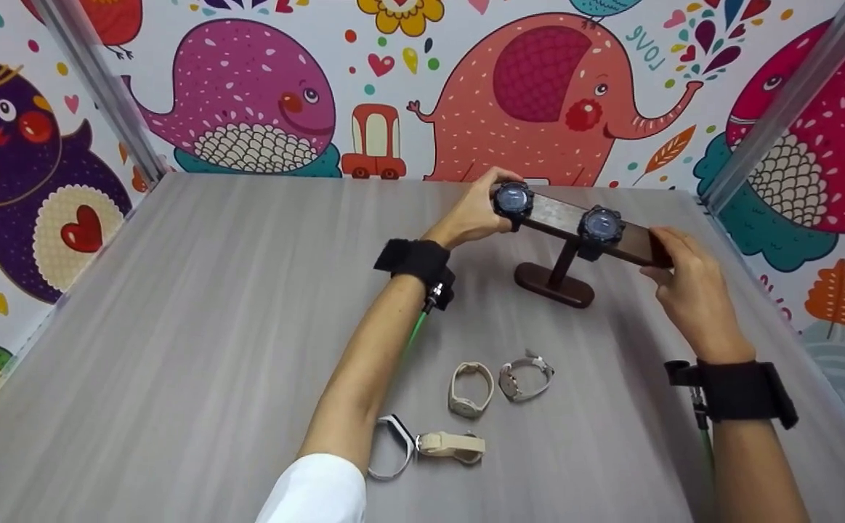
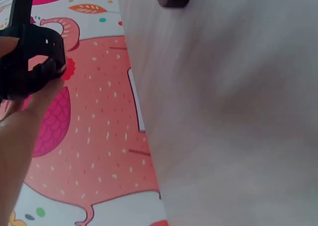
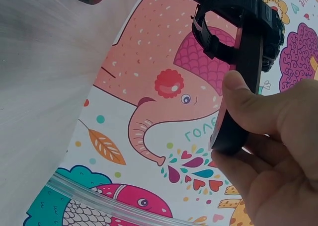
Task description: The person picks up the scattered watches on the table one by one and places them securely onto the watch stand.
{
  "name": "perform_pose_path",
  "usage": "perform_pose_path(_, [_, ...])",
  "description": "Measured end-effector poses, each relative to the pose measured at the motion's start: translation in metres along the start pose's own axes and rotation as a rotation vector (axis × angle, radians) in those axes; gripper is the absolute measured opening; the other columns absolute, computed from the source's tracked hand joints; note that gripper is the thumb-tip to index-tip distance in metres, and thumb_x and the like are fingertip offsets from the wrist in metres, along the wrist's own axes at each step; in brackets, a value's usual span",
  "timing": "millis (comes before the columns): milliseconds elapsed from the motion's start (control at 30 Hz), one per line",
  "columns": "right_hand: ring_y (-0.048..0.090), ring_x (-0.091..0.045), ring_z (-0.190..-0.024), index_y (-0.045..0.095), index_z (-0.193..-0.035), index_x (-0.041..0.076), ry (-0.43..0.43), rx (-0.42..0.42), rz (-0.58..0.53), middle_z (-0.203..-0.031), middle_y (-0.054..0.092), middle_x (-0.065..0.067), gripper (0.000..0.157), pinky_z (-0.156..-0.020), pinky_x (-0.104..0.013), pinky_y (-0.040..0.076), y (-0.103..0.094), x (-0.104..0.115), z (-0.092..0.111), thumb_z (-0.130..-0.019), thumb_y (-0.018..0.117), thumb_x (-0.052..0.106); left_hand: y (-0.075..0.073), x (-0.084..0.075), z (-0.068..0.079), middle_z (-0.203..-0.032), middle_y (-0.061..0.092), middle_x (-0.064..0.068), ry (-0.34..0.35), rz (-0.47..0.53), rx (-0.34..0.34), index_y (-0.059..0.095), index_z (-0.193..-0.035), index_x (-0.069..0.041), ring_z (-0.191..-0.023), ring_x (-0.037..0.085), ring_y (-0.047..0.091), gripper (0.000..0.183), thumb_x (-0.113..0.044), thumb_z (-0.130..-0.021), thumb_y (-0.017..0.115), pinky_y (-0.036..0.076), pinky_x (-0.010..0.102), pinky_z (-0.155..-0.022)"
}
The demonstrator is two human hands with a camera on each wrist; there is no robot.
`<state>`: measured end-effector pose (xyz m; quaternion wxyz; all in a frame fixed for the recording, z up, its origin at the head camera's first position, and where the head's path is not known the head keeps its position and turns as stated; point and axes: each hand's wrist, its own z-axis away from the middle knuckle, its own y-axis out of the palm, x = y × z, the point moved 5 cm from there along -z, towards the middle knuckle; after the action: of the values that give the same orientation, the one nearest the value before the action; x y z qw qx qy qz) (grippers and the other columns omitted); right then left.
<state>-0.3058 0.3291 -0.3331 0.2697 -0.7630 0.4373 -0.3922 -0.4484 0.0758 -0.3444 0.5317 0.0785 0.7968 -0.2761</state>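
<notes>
A dark brown T-shaped watch stand (image 1: pixel 554 285) carries two black watches on its bar. My left hand (image 1: pixel 471 214) grips the black watch (image 1: pixel 514 200) at the bar's left end, its strap loop (image 2: pixel 49 47) showing between thumb and fingers in the left wrist view. The second black watch (image 1: pixel 601 226) is strapped round the bar further right. At the right end, my right hand (image 1: pixel 694 294) pinches the bar, thumb on one face and fingers on the other; the right wrist view shows this bar end (image 3: pixel 231 131) closely. Whether the base touches the table is unclear.
Nearer on the grey table (image 1: pixel 211 327) lie a beige watch (image 1: pixel 470 407), a pale-strapped watch (image 1: pixel 527 385), a cream-strapped watch (image 1: pixel 451 444) and a white band (image 1: pixel 393 450) beside my left forearm. Walls with cartoon animals (image 1: pixel 531 109) stand behind and at the sides.
</notes>
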Motion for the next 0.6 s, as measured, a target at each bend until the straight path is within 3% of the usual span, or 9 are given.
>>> perform_pose_path(333, [0.056, -0.049, -0.117, 0.056, -0.130, -0.012, -0.038, -0.027, 0.002, -0.129, 0.058, -0.033, 0.049, -0.098, -0.064, 0.047, -0.0009, 0.0010, 0.0012, -0.083, 0.069, -0.015, 0.0071, 0.0017, -0.0011, -0.138, 0.053, 0.017, -0.029, 0.045, 0.026, 0.048, -0.135, -0.003, -0.120, 0.023, 0.056, 0.067, 0.014, -0.072, 0.060, 0.048, 0.022, -0.095])
perform_pose_path(600, [0.056, -0.049, -0.116, 0.055, -0.132, -0.011, -0.027, -0.019, 0.004, -0.130, 0.058, -0.033, 0.050, -0.098, -0.065, 0.047, -0.0009, 0.0002, 0.0003, -0.084, 0.069, -0.015, 0.0055, -0.0037, -0.0048, -0.137, 0.054, 0.017, -0.031, -0.037, 0.044, 0.049, -0.134, -0.002, -0.122, 0.024, 0.054, 0.066, 0.012, -0.071, 0.063, 0.047, 0.024, -0.096])
